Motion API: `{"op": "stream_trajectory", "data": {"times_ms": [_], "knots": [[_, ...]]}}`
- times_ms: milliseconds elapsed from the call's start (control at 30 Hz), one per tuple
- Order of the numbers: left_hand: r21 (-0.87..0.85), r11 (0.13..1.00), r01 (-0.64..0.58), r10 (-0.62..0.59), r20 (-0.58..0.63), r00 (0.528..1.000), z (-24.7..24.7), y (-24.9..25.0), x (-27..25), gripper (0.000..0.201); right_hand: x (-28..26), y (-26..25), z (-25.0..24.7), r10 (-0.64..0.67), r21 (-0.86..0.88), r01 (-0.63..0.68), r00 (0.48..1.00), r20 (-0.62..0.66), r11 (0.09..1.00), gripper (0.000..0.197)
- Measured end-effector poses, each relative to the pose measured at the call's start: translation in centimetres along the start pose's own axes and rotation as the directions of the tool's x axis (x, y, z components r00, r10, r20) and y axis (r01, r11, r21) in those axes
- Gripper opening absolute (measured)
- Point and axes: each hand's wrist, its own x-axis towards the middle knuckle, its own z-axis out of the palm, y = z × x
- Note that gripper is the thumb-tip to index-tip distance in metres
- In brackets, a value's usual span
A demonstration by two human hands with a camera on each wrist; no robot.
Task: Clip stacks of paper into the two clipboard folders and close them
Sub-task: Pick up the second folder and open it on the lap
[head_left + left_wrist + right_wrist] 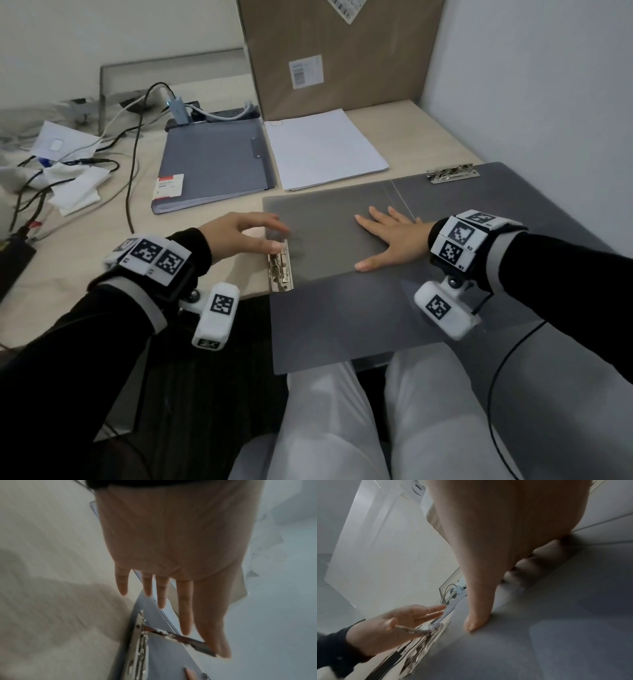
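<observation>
An open grey clipboard folder lies across the desk's front edge and overhangs my lap. Its metal side clip sits at the left edge, and a second clip sits at the far right. My left hand hovers over the side clip with fingers straight. Its thumb touches the end of the raised clip lever. My right hand lies flat, palm down, on the folder's inner face. A white paper stack lies behind the folder. A closed blue-grey folder lies left of the stack.
A tall cardboard box stands against the wall behind the paper. Cables, a charger and crumpled white paper clutter the desk's left side. A wall closes off the right. My white-trousered knees sit under the folder's overhang.
</observation>
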Motion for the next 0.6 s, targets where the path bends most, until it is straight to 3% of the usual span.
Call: {"op": "stream_trajectory", "data": {"times_ms": [67, 167, 233, 400, 600], "knots": [[-0.044, 0.999, -0.026, 0.023, -0.068, 0.997, -0.2, 0.7, 0.2, 0.011, -0.1, -0.5, 0.4, 0.009, 0.006, -0.009, 1.0, 0.001, 1.0, 0.107], [-0.087, 0.996, -0.003, -0.019, -0.252, 0.967, -1.4, 1.1, 1.1, 0.007, -0.5, -1.0, 0.7, -0.003, 0.002, 0.003, 1.0, 0.008, 1.0, 0.105], [-0.025, 0.998, 0.053, -0.058, -0.306, 0.95, -2.2, 0.9, 1.7, 0.007, -1.0, -1.4, 0.9, -0.044, -0.01, 0.044, 0.999, 0.019, 0.999, 0.102], [0.153, 0.965, 0.211, -0.179, -0.201, 0.963, -2.4, -0.7, 2.7, 0.007, -1.4, -2.8, 1.7, -0.103, -0.033, 0.103, 0.995, 0.018, 0.994, 0.101], [0.11, 0.979, 0.174, -0.149, -0.204, 0.968, -2.4, -0.2, 2.1, 0.02, -1.1, -3.9, 1.8, -0.086, -0.02, 0.086, 0.996, 0.007, 0.996, 0.103]]}}
